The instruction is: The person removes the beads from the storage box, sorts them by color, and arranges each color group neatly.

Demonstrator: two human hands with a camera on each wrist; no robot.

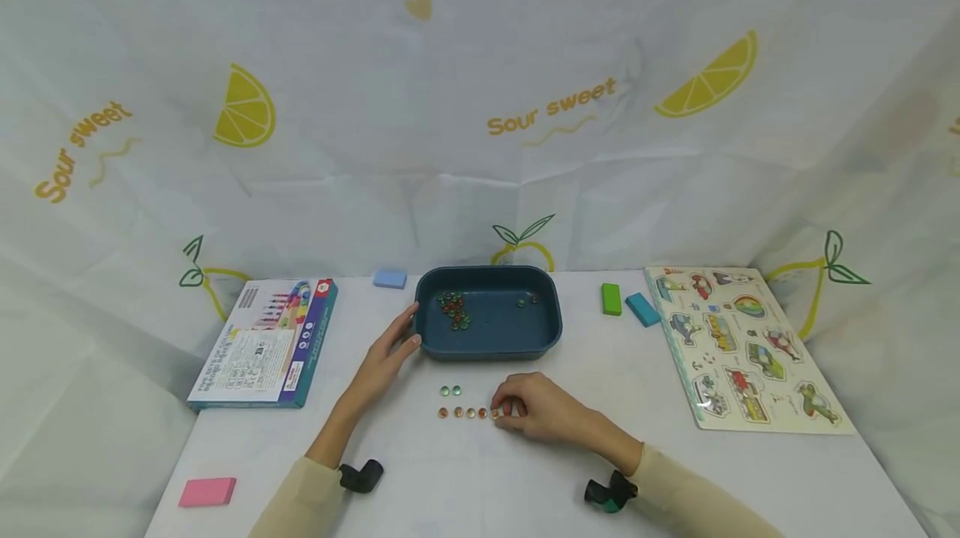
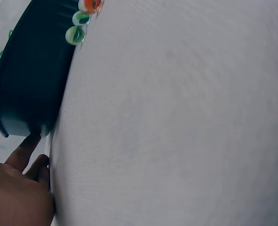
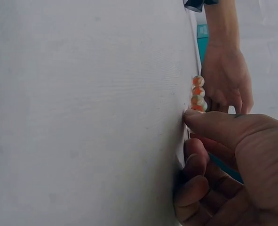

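Observation:
A dark blue rectangular tray (image 1: pixel 487 348) holds several green and orange marbles (image 1: pixel 452 305), mostly bunched at its left end. My left hand (image 1: pixel 380 370) rests against the tray's left end, fingers extended; in the left wrist view the fingertips (image 2: pixel 31 141) touch its wall. In front of the tray, two green marbles (image 1: pixel 451 391) lie side by side on the table. Nearer to me runs a row of several orange marbles (image 1: pixel 458 412). At the right end of that row my right hand (image 1: pixel 546 411) pinches an orange marble (image 1: pixel 495 414) between thumb and index finger, close to the tabletop.
A boxed set (image 1: pixel 262 346) lies at the left and a picture puzzle board (image 1: pixel 742 346) at the right. Coloured blocks lie about: blue (image 1: pixel 390 278), green (image 1: pixel 611 299), teal (image 1: pixel 642 310) and pink (image 1: pixel 207 492). A printed white curtain (image 1: pixel 360 188) hangs behind the table.

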